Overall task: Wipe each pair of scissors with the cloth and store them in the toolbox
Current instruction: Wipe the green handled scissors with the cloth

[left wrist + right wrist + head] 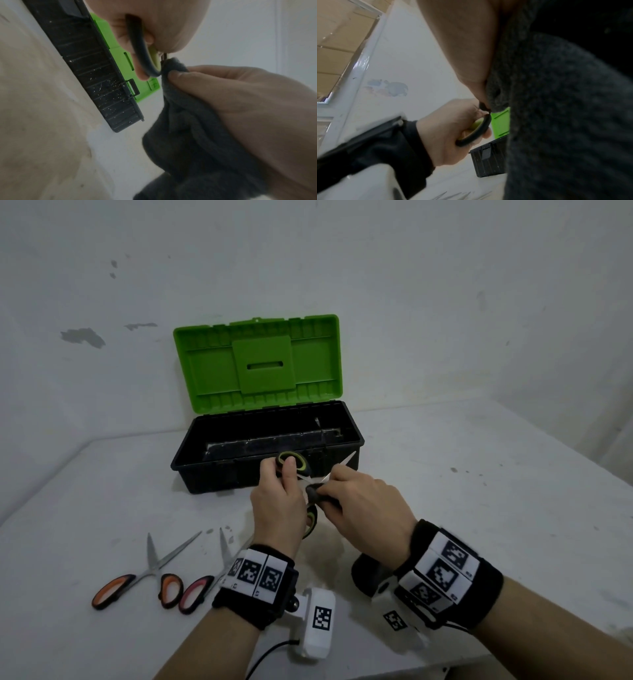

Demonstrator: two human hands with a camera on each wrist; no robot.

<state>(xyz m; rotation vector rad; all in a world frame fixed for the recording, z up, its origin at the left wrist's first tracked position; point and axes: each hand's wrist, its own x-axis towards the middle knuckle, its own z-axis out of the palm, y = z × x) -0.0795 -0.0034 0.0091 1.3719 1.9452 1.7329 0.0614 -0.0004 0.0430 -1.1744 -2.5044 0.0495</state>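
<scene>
My left hand [279, 494] grips the black-and-green handles of a pair of scissors [297, 463], held just in front of the toolbox; a handle loop [145, 59] runs round my fingers. My right hand [356, 498] pinches a dark grey cloth [317, 494] around the blades near the pivot, and the blade tips [347, 460] stick out past it. The cloth [197, 135] hangs down below the hand and fills most of the right wrist view [565, 108]. The toolbox [356, 436] is black, with its green lid [257, 361] standing open.
Two more pairs of scissors lie on the white table at the front left: an orange-handled pair [150, 573] and a pink-handled pair [205, 580], partly hidden by my left wrist. A white wall stands close behind the toolbox. The table edge [445, 669] runs along the lower right.
</scene>
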